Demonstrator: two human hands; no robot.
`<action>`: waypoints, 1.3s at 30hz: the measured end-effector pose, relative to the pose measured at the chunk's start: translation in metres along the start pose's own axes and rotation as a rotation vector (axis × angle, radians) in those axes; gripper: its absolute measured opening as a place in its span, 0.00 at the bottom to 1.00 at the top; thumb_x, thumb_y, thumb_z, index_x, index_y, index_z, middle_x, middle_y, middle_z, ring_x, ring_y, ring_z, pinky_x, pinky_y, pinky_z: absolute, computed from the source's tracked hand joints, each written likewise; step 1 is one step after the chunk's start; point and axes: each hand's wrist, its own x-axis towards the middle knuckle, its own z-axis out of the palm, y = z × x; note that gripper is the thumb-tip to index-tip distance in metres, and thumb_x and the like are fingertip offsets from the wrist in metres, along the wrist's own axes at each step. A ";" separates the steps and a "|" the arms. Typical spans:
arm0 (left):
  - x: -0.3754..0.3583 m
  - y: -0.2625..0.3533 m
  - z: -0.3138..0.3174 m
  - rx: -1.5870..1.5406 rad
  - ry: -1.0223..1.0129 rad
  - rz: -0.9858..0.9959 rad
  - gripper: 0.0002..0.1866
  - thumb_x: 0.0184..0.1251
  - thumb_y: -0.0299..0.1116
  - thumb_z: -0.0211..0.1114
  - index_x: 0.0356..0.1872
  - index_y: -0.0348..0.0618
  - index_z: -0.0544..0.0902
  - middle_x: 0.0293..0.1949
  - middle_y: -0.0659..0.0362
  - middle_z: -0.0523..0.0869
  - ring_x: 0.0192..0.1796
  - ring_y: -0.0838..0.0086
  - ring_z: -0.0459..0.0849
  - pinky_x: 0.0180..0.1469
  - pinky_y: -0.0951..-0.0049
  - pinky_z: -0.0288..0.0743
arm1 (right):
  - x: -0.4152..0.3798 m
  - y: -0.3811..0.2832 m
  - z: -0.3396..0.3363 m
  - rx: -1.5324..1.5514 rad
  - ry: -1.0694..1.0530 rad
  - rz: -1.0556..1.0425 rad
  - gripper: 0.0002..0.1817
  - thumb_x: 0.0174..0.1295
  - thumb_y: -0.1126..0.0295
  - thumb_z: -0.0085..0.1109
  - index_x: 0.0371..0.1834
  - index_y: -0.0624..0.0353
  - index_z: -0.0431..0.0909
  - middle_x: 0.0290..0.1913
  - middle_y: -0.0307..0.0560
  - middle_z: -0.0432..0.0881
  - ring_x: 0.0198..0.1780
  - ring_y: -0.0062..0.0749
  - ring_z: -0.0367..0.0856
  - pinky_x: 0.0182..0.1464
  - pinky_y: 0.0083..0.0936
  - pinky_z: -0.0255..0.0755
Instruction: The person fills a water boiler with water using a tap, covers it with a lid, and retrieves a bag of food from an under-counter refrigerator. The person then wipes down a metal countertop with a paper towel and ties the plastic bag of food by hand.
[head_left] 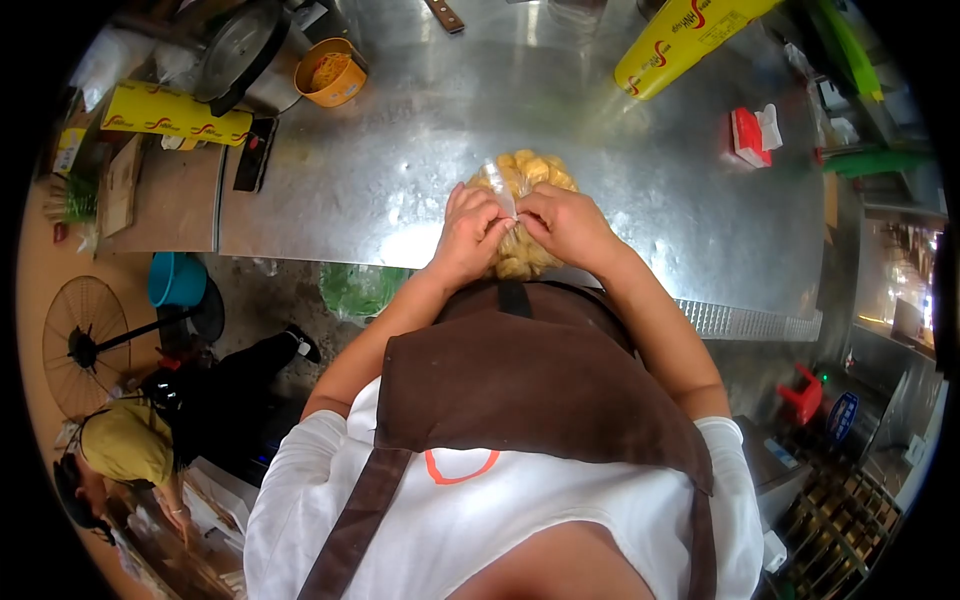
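Observation:
A clear plastic bag of yellow food pieces (540,170) rests at the front edge of the steel table, close against the brown apron. My left hand (470,230) pinches the gathered plastic near the bag's middle, thumb and forefinger together and the other fingers curled. From the other side my right hand (568,224) grips the same bunched plastic, its fingertips almost touching those of my left hand. Yellow pieces show above and below both hands. The exact shape of the gathered plastic between the fingertips is too small to tell.
On the steel table (420,130) are an orange tub (332,73), a dark phone (256,155), a yellow roll box (680,45) and a red tissue pack (749,137). A person in a yellow top (128,440) is at the lower left, near a fan (85,345).

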 end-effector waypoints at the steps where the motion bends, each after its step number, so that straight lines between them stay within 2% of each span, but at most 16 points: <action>1: 0.000 -0.001 0.000 0.000 0.001 0.000 0.06 0.59 0.31 0.63 0.30 0.40 0.78 0.36 0.56 0.77 0.50 0.60 0.73 0.67 0.49 0.52 | 0.000 0.000 -0.002 0.018 -0.028 0.032 0.05 0.55 0.72 0.58 0.34 0.56 0.79 0.32 0.45 0.77 0.34 0.44 0.78 0.36 0.34 0.73; 6: -0.001 0.003 0.004 0.023 0.077 0.006 0.06 0.56 0.30 0.65 0.29 0.40 0.78 0.35 0.57 0.77 0.49 0.59 0.74 0.65 0.47 0.55 | -0.001 -0.002 0.003 0.047 -0.091 0.151 0.06 0.53 0.70 0.59 0.34 0.56 0.79 0.32 0.47 0.78 0.34 0.46 0.79 0.37 0.36 0.73; 7: -0.001 0.009 0.004 0.024 0.078 0.006 0.06 0.56 0.30 0.65 0.29 0.40 0.78 0.35 0.57 0.77 0.49 0.59 0.74 0.65 0.47 0.55 | -0.001 -0.003 0.007 0.041 -0.057 0.191 0.06 0.52 0.70 0.59 0.32 0.58 0.78 0.32 0.48 0.78 0.36 0.47 0.79 0.38 0.38 0.73; 9: 0.002 0.023 0.003 0.039 0.414 0.132 0.04 0.55 0.28 0.64 0.30 0.42 0.79 0.35 0.58 0.78 0.47 0.61 0.76 0.61 0.51 0.61 | 0.000 -0.006 0.010 0.034 -0.020 0.229 0.05 0.51 0.70 0.59 0.29 0.59 0.78 0.32 0.49 0.79 0.37 0.48 0.79 0.38 0.39 0.73; 10: 0.005 0.028 -0.003 0.041 0.414 0.134 0.04 0.55 0.28 0.64 0.30 0.42 0.79 0.35 0.58 0.78 0.47 0.61 0.76 0.61 0.51 0.61 | 0.000 -0.008 0.011 0.005 0.005 0.209 0.05 0.51 0.70 0.59 0.28 0.60 0.77 0.32 0.50 0.79 0.36 0.49 0.79 0.38 0.39 0.73; 12: 0.009 0.037 -0.011 0.097 0.288 0.381 0.04 0.53 0.27 0.64 0.31 0.43 0.80 0.35 0.60 0.79 0.43 0.63 0.77 0.54 0.58 0.66 | -0.002 -0.009 0.012 -0.022 0.028 0.192 0.05 0.51 0.70 0.59 0.28 0.61 0.77 0.32 0.51 0.79 0.36 0.49 0.79 0.38 0.39 0.73; 16: 0.012 0.036 -0.014 0.202 0.194 0.321 0.09 0.51 0.27 0.67 0.35 0.44 0.82 0.35 0.61 0.81 0.41 0.65 0.78 0.48 0.63 0.66 | -0.005 -0.008 0.014 -0.036 0.081 0.151 0.05 0.50 0.71 0.60 0.28 0.61 0.77 0.31 0.50 0.79 0.35 0.48 0.80 0.38 0.39 0.74; 22: 0.005 0.023 -0.010 0.298 0.217 0.148 0.04 0.51 0.29 0.68 0.28 0.45 0.81 0.29 0.62 0.81 0.37 0.66 0.78 0.47 0.65 0.66 | -0.009 -0.009 0.021 -0.013 0.182 0.124 0.05 0.49 0.72 0.62 0.27 0.59 0.77 0.29 0.47 0.78 0.32 0.44 0.79 0.35 0.37 0.73; 27: 0.005 0.029 -0.012 0.124 0.143 0.046 0.04 0.52 0.28 0.67 0.30 0.44 0.80 0.27 0.60 0.81 0.34 0.65 0.79 0.46 0.66 0.67 | -0.012 -0.008 0.021 -0.001 0.237 0.088 0.06 0.49 0.72 0.64 0.28 0.58 0.78 0.28 0.45 0.77 0.30 0.42 0.78 0.31 0.34 0.72; 34: 0.006 0.022 -0.011 0.047 0.110 0.037 0.05 0.51 0.26 0.66 0.28 0.44 0.79 0.26 0.60 0.80 0.34 0.64 0.78 0.44 0.65 0.67 | -0.013 -0.007 0.023 0.030 0.263 0.066 0.05 0.49 0.74 0.64 0.28 0.58 0.77 0.27 0.45 0.77 0.28 0.40 0.78 0.30 0.32 0.72; 39: 0.008 0.019 -0.017 0.070 0.002 0.072 0.04 0.54 0.28 0.66 0.30 0.43 0.79 0.29 0.59 0.81 0.35 0.63 0.78 0.46 0.66 0.67 | -0.014 -0.003 0.024 0.045 0.251 0.067 0.05 0.50 0.74 0.64 0.29 0.58 0.77 0.28 0.45 0.77 0.28 0.41 0.78 0.30 0.32 0.72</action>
